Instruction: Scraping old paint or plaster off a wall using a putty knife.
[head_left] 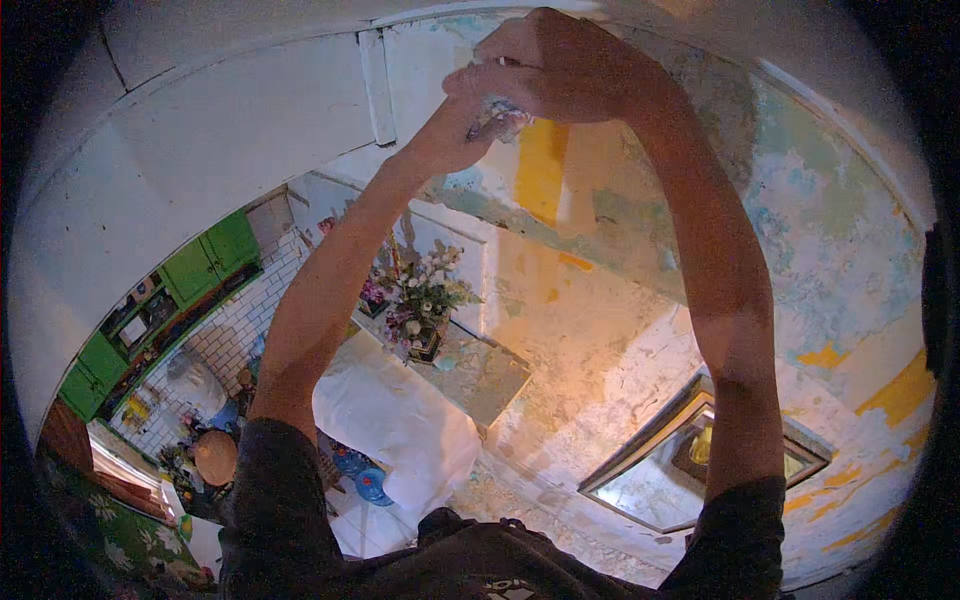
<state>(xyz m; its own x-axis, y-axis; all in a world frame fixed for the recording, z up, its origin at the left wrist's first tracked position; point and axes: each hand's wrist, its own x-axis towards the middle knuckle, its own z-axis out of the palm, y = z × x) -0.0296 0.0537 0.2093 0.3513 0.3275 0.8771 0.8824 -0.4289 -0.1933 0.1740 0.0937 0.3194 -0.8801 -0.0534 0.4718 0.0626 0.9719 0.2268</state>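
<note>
Both arms are raised overhead, and my hands meet close to a worn, patchy painted wall [620, 190]. My left hand [448, 128] is closed, its fingers partly hidden behind the other hand. Over it curls my right hand [565, 70], with the fingers bent and pointing left. A small crumpled whitish thing [505, 115], perhaps thin plastic or paper, shows between the two hands; most of it is covered by the fingers. Just below the hands runs a yellow-orange patch [541, 172] on the wall.
A vase of flowers [425, 290] stands on a ledge [495, 385] below my hands. White sheeting [400, 420] drapes beside it, near a blue round object [374, 487]. A framed mirror or picture [640, 497] sits lower right. Green cabinets [190, 270] and white tiles [215, 320] lie left.
</note>
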